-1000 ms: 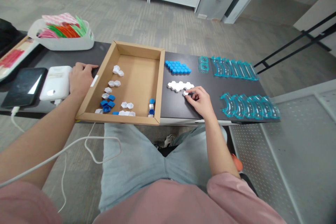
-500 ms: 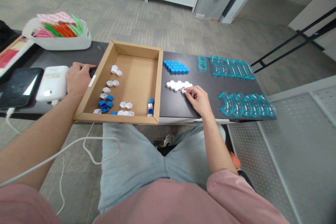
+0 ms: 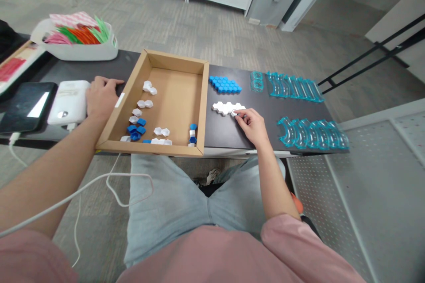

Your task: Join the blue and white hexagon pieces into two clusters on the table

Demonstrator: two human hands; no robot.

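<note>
My right hand (image 3: 251, 124) pinches a white hexagonal piece (image 3: 234, 113) between thumb and fingertips. It lies against the lower right edge of a white hexagon cluster (image 3: 223, 108) on the dark table. Just behind is a larger block of blue hexagonal pieces (image 3: 225, 84) fitted side by side. On the left, my left hand (image 3: 101, 96) rests on the table with fingers stretched out, between a white power bank (image 3: 68, 102) and the cardboard box (image 3: 205, 97); it holds nothing. Inside the box are loose white pieces (image 3: 161, 131) and blue pieces (image 3: 135, 131).
Teal clear plastic parts stand in a back row (image 3: 295, 87) and a front row (image 3: 312, 132) at the right, with a small teal set (image 3: 256, 81) beside them. A white basket (image 3: 89, 53), a black phone-like device (image 3: 28, 107) and a white cable (image 3: 83, 191) are at the left.
My right hand has brought the white piece slightly closer to the white cluster, so it now meets the edge. My left hand stays in place; the whole view has shifted slightly.
</note>
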